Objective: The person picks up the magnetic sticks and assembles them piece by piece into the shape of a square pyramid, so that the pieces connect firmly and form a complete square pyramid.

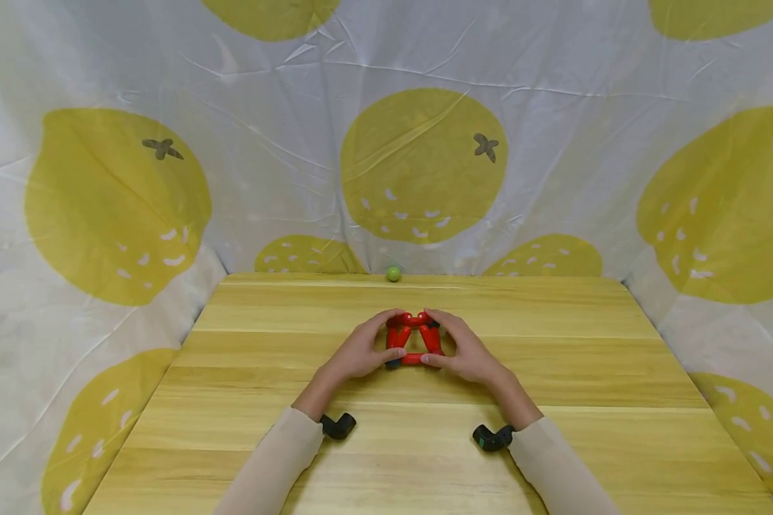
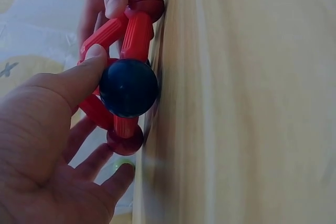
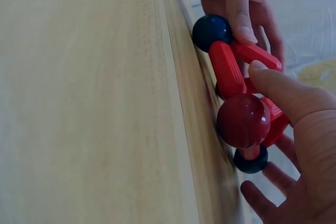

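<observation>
On the table, between the two hands, stands a small frame of red rods [image 1: 414, 358] joined by red and dark blue balls. My left hand [image 1: 359, 352] grips its left side, the thumb lying on a red rod just behind a dark blue ball [image 2: 128, 87]. From the other side my right hand [image 1: 469, 352] grips the frame, with the thumb against a rod near a dark red ball [image 3: 244, 120]. Further balls show low on the frame in both wrist views. Some slanted red rods lean inward at the top; hands partly hide their joints.
A small green ball [image 1: 394, 273] sits at the far edge of the wooden table [image 1: 554, 443]. Behind and beside the table hangs a white cloth [image 1: 283, 143] with yellow lemon prints. Black wrist devices [image 1: 338, 426] are worn at both cuffs.
</observation>
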### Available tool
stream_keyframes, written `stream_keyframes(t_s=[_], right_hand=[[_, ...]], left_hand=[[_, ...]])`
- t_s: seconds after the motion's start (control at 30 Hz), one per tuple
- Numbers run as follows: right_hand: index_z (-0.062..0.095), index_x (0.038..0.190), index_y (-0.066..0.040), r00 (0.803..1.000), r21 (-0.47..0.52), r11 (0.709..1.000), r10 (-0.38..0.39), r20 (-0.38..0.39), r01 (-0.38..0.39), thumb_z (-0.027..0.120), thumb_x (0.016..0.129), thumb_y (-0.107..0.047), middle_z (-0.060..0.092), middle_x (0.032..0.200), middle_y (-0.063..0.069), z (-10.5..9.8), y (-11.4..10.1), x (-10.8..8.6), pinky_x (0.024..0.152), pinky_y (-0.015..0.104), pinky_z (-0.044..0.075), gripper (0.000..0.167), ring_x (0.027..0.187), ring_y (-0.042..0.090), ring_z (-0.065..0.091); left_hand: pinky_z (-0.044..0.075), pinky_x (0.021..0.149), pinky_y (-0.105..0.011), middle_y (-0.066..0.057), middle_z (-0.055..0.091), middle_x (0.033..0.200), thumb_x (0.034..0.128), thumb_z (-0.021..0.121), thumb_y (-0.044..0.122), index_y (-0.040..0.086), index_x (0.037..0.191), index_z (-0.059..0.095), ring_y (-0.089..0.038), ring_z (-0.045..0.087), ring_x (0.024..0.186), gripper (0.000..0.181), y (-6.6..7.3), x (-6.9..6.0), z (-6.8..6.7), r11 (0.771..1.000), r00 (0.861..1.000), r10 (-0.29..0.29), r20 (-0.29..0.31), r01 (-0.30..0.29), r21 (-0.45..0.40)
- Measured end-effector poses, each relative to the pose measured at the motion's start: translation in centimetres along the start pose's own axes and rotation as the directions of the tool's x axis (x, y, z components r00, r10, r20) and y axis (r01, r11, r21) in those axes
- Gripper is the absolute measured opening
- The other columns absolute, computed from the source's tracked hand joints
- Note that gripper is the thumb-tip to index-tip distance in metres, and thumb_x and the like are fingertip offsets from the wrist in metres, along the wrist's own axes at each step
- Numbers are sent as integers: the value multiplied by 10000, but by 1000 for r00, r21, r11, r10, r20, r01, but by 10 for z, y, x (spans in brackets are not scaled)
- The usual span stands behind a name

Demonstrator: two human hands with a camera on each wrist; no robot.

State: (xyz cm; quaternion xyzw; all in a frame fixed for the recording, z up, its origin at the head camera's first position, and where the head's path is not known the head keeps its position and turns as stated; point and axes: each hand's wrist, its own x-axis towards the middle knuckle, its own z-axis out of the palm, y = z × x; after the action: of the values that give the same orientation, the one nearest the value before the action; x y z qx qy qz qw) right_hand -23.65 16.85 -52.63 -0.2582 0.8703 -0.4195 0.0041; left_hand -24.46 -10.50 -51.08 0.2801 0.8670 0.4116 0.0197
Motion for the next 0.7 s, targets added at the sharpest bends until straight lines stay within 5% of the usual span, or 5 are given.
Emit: stream_keyframes(t_s=[0.2, 0.37, 0.7], right_hand=[[291, 1633, -252, 999, 21, 999, 36, 13, -36, 847, 829, -490, 243, 1702, 44, -1, 5, 2, 1211, 645, 284, 1006, 1546, 356, 285], [225, 1651, -222, 998, 43, 999, 31, 63, -34, 918, 742, -447, 232, 1707, 77, -5, 10, 1, 1230, 643, 236, 1165, 1558, 369, 254], [279, 1626, -204, 995, 76, 995, 55, 77, -61, 947, 696, -470, 300, 1668, 40, -4, 19, 2, 1241, 608, 246, 1176, 1550, 319, 285]], left_hand=[[366, 1217, -467, 15, 509, 1539, 891, 817, 375, 240, 1543, 441, -228, 466, 1448, 765, -4, 4, -3, 1000, 1000, -26, 3, 26, 0], [362, 1219, -488, 7, 435, 1597, 988, 672, 465, 216, 1568, 412, -271, 421, 1481, 683, -13, 16, -16, 995, 996, -83, 16, 84, -57], [354, 1202, -565, -102, 344, 1648, 1035, 626, 362, 149, 1598, 363, -394, 440, 1450, 656, -45, 67, -40, 990, 992, -127, 8, 126, 57]])
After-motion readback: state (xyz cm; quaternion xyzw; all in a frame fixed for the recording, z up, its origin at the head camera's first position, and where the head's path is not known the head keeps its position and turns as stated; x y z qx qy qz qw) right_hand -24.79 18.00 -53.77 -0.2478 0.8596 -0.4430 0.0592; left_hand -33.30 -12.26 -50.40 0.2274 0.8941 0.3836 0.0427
